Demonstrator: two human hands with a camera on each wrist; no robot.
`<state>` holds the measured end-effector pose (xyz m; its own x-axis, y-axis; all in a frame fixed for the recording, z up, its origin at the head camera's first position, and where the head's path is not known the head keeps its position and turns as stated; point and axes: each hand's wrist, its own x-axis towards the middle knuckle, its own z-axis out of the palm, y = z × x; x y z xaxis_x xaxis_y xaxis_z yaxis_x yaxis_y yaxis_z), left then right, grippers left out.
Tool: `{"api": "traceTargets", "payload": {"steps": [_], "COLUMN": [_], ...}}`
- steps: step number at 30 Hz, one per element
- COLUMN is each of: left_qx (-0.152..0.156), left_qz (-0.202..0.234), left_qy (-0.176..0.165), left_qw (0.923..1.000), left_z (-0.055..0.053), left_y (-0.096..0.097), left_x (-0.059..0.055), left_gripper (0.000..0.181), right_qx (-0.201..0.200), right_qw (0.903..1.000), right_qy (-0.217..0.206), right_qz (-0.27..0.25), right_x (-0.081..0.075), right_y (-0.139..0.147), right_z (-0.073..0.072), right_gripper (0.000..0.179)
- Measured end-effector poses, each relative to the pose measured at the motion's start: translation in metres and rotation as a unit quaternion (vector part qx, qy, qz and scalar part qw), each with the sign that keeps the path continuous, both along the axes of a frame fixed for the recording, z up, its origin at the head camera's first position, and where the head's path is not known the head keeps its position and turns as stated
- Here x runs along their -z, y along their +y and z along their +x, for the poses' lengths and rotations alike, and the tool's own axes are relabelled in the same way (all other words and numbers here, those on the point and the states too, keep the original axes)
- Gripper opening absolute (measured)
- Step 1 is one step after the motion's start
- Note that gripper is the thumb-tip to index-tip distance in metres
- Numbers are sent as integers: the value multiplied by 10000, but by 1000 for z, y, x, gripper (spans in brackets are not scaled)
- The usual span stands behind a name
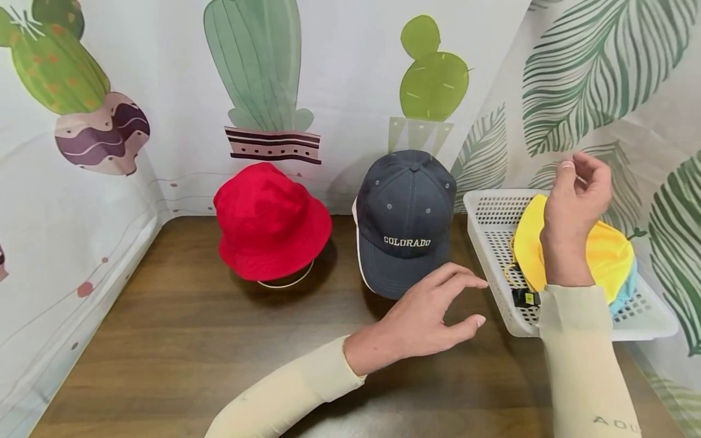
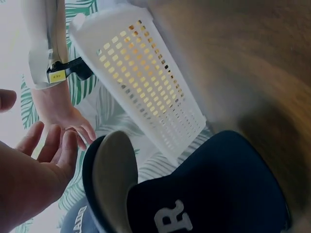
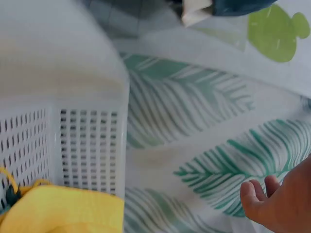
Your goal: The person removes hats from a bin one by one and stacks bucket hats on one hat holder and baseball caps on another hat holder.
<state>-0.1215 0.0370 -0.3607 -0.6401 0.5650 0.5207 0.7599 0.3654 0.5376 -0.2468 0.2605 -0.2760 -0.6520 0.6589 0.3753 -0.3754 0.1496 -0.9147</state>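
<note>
A dark navy baseball cap [image 1: 408, 207] with COLORADO across its front sits on the table. My left hand [image 1: 416, 316] hovers just in front of its brim, fingers spread toward the basket and holding nothing. In the left wrist view the cap's underside [image 2: 209, 189] faces the camera. Over the white plastic basket [image 1: 487, 261] my right hand [image 1: 577, 210] is raised with loosely bent fingers and nothing in them. A yellow hat [image 1: 610, 255] lies in the basket beneath my right wrist, with something light blue [image 1: 626, 291] showing under it.
To the left, a red bucket hat [image 1: 268, 219] rests on a stand whose ring [image 1: 287, 283] shows below the brim. Cloth printed with cacti and leaves [image 1: 345, 73] hangs behind the brown wooden table [image 1: 219, 340]. A small camera [image 1: 524, 298] is strapped at my right wrist.
</note>
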Motion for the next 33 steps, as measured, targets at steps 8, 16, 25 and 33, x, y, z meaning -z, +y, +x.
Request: {"api": "traceTargets", "payload": {"steps": [8, 16, 25, 33], "left_qx": [-152, 12, 220, 35], "left_qz": [-970, -1454, -1762, -2338], "left_qy": [353, 651, 1202, 1507], "left_qw": [9945, 9872, 9768, 9605], "left_z": [-3, -8, -10, -12], "left_y": [23, 40, 55, 64], "left_x": [12, 22, 34, 38], "left_gripper": [46, 52, 50, 45], "right_qx": [415, 1057, 2254, 2094], "right_qw": [9968, 9869, 9486, 9222], "right_qy": [-518, -897, -1491, -3097], "right_qz": [452, 820, 1649, 986], "right_x": [8, 13, 35, 38], "right_y": [19, 44, 85, 104], "right_z": [3, -3, -8, -7], "right_gripper": [25, 27, 26, 38]}}
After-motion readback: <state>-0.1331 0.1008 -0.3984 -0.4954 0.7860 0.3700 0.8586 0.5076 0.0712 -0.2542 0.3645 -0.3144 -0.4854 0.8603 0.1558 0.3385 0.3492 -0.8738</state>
